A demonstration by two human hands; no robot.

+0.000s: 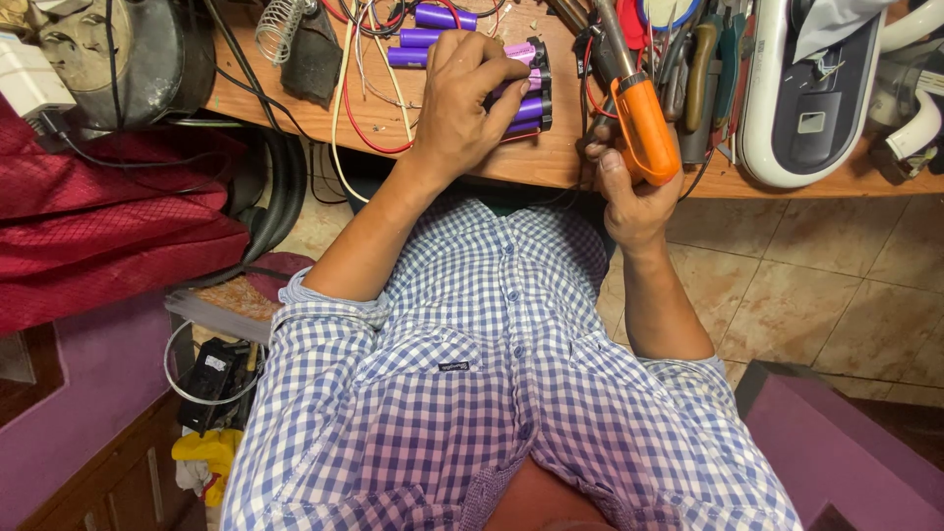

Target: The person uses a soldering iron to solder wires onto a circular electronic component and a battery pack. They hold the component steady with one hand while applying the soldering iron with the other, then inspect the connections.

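My left hand rests on a pack of purple cylindrical battery cells near the front edge of the wooden workbench, fingers curled over the cells. My right hand grips the orange handle of a soldering iron, whose metal shaft points up and away across the bench. Two loose purple cells lie behind the pack. Red and white wires loop beside my left hand.
A coiled-spring iron stand sits at the back left. Pliers and cutters lie right of the iron, next to a white device housing. Red cloth lies at left; tiled floor at right.
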